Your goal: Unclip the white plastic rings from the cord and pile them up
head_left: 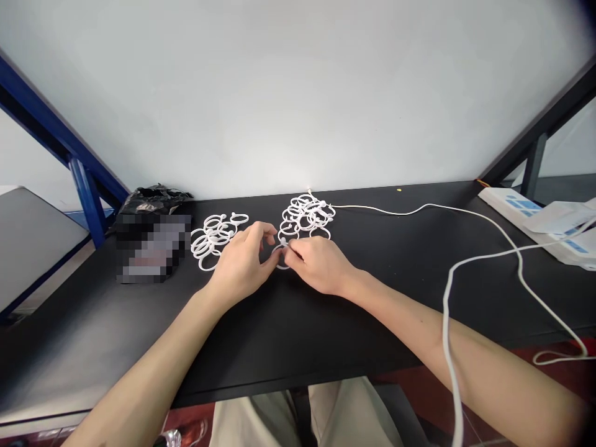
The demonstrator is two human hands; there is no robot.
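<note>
Between my two hands is a white plastic ring [283, 266] with a small knob on its top. My right hand [317, 264] is closed, thumb and forefinger pinching the ring near the knob. With its thumb tip at the ring's left side, my left hand [246, 259] has its fingers curled but apart from the thumb. Just beyond my hands lies a loose heap of similar white rings [307, 214]. To the left, partly behind my left hand, is a second pile of white rings [209, 239].
A black plastic bag [151, 200] sits at the back left of the black table [288, 341], behind a blurred-out patch. White packaging with blue print [540, 217] lies at the right. A white cable [484, 254] loops across the right side and over my right forearm.
</note>
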